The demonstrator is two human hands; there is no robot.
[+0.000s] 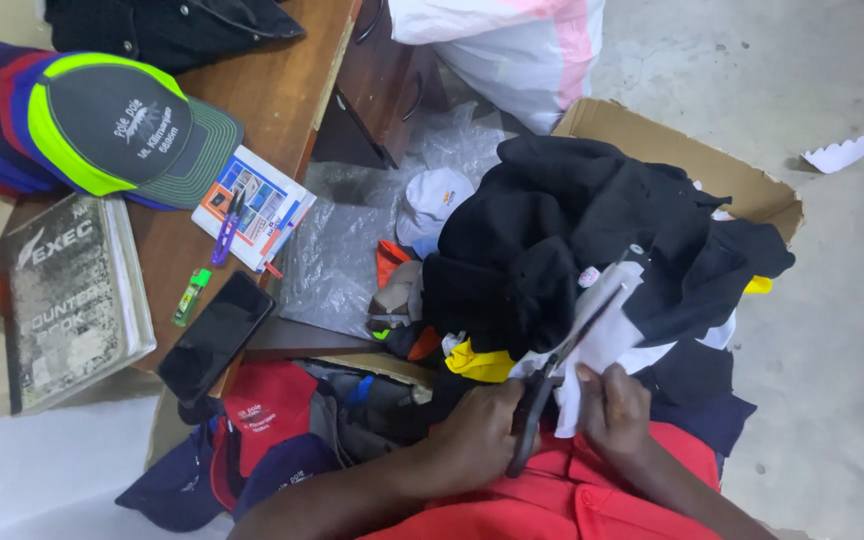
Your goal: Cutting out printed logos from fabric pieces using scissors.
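Left hand (480,432): fingers closed through the handles of the black scissors (552,375); grip clamped on the tool.
Right hand (612,405): grip pinched together on the lower edge of the white fabric piece (607,335), holding it taut.
Scissors: blades parted, angled up and to the right, lying against the white fabric piece.
White fabric piece: over the lap, in front of the black garment pile (572,235), which rests on the cardboard box (672,155).
Step in hand: judged to be a cut along the white fabric, part-way up its length.
Next move calls for: steady tension from the right hand, blades kept clear of the black cloth beneath and of the holding fingers.
Desk (272,95): to the left; carries a grey and green cap (117,125), a worn ledger book (62,300), a black phone (217,335), a printed card pack (257,205).
Floor: red and navy caps (262,435) beside the left forearm.
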